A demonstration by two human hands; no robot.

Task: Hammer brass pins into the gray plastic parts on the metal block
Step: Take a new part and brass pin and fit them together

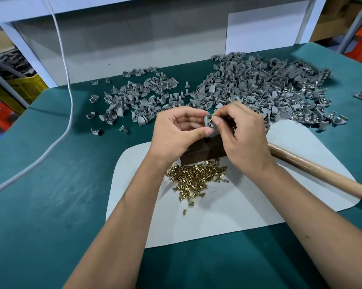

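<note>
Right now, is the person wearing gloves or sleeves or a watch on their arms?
No. The left hand and right hand are both bare, without gloves, rings or a watch. Both forearms are uncovered all the way to the picture's edge, so no sleeves show.

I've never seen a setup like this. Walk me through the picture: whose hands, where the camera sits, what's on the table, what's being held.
There is no machine here: a person works with bare hands, filmed by a camera on their head looking down. The left hand pinches a small gray plastic part, and the right hand sets a tiny brass pin against it. Beneath the hands sits a dark metal block on a white sheet, with a loose pile of brass pins in front of it. A wooden handle lies to the right; its head is hidden. Two heaps of gray plastic parts cover the green table mat behind.
</note>
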